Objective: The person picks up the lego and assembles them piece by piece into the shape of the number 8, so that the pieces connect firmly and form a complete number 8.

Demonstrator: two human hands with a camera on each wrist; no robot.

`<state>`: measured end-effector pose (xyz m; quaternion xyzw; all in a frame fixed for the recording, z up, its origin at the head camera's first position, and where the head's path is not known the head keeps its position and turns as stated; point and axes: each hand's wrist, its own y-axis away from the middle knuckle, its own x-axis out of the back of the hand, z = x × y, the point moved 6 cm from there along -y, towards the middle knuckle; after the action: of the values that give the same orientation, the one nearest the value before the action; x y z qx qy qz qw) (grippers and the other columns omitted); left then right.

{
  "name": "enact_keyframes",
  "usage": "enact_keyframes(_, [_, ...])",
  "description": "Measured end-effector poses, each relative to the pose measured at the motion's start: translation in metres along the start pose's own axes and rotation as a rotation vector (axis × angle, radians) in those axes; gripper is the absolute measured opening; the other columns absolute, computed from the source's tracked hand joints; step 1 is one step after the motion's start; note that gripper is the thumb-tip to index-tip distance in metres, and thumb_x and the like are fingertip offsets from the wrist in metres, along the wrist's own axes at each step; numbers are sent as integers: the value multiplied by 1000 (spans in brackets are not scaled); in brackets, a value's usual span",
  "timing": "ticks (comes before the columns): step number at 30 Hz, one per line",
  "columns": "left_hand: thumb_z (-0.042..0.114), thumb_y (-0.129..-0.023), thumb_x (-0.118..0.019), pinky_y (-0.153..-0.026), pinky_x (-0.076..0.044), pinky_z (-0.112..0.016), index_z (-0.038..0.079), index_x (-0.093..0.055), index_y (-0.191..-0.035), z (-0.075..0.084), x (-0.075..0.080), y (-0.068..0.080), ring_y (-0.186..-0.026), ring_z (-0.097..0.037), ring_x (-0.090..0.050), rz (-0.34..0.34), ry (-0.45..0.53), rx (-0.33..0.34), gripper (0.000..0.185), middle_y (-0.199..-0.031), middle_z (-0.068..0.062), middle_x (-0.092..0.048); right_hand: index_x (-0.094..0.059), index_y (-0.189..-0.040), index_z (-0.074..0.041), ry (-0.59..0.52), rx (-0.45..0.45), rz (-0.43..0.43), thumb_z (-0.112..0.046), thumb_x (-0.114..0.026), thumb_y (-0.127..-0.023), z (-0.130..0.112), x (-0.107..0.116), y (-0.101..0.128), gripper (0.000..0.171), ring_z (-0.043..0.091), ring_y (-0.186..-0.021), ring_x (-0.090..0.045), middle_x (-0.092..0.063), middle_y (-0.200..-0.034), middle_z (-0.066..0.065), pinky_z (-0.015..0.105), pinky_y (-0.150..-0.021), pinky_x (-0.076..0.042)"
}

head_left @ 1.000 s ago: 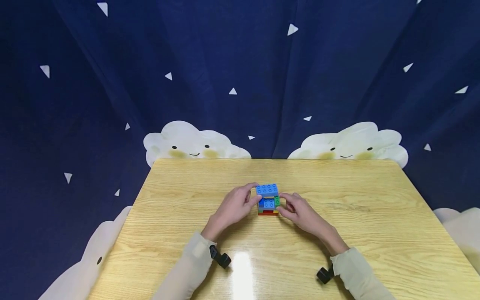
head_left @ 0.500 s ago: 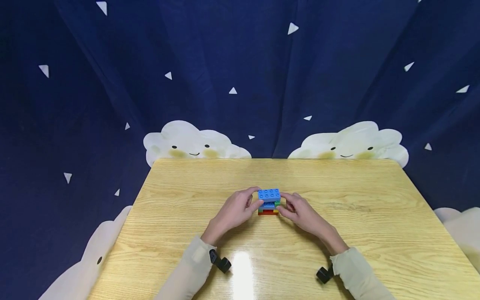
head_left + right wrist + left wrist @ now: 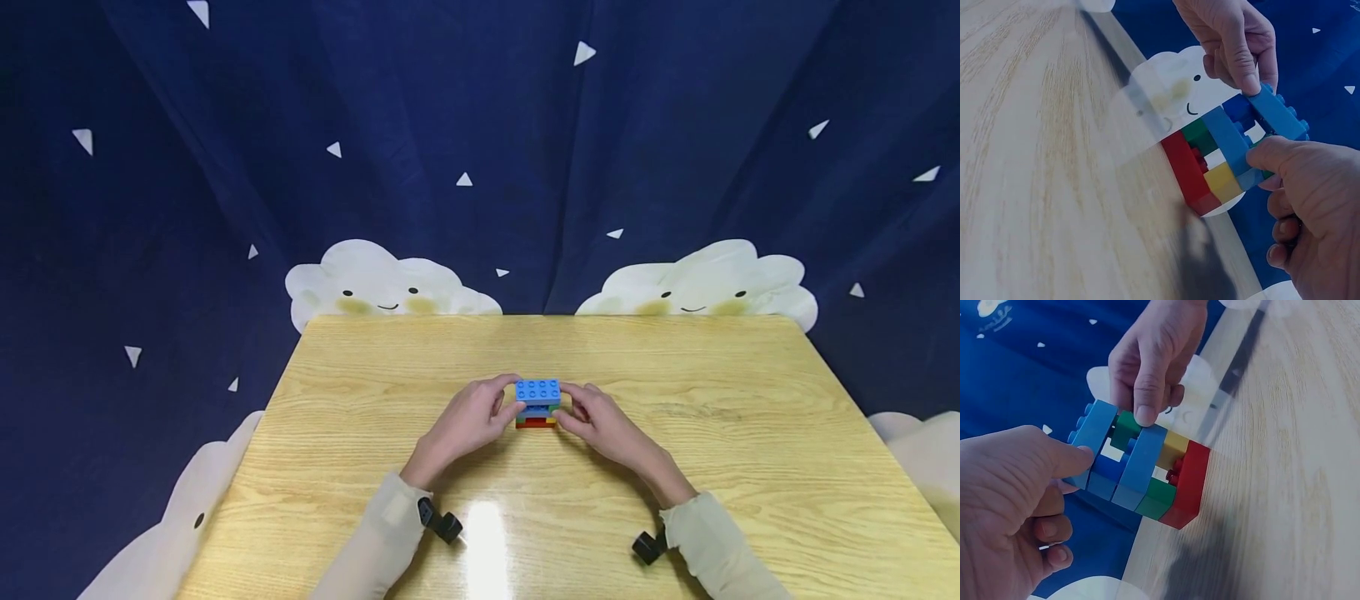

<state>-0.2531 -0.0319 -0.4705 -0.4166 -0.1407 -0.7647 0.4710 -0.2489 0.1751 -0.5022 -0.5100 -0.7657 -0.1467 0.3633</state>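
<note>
A small tower of toy building bricks stands on the wooden table between both hands. Its base is a red brick [image 3: 1191, 481], with a yellow brick [image 3: 1222, 181] and a green brick [image 3: 1196, 135] spaced apart on it. Above these lies a light blue brick [image 3: 1142, 465], which carries a dark blue brick [image 3: 1239, 107] and another green brick [image 3: 1125, 427]. The top light blue brick [image 3: 537, 392] lies across these two, pinched at its left end by my left hand [image 3: 468, 417]. My right hand [image 3: 611, 429] pinches the upper green brick's side of the tower.
The wooden table [image 3: 712, 467] reaches back to a dark blue curtain [image 3: 420, 125] with white clouds [image 3: 390, 279] and triangles. A black wrist camera [image 3: 442, 523] is strapped at the left sleeve, another black camera [image 3: 648, 547] at the right.
The top light blue brick has come down toward me, from tilted above the tower to level over its upper bricks, moved by my left hand. My right hand has stayed on the tower.
</note>
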Motion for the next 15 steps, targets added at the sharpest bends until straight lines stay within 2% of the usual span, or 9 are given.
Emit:
enact_keyframes(7, [30,-104,-67,-49,-28,-23,7,-63,-141,2,0,0,-50,-6,-36,-12,-25,2,44,-63,7,-45,-58,-146,-6,35,43,43,-31,-73,-100,-10,13,1,55,13,-70,-40,-44,-72,-8,29,-64,-36])
enact_keyframes(12, [30,-103,-68,-49,-27,-22,7,-64,-139,4,1,-1,-50,-5,-34,-7,-46,-13,43,-63,7,-44,-64,-140,-12,57,94,73,-31,-71,-101,-19,23,-2,44,12,-70,-39,-42,-71,-10,30,-65,-35])
enact_keyframes(15, [30,-104,-68,-49,-27,-22,7,-64,-139,4,2,-2,-50,-4,-34,-6,-55,-18,42,-62,8,-43,-67,-138,-11,65,97,65,-29,-70,-102,-21,25,-4,41,12,-69,-39,-41,-70,-11,29,-64,-35])
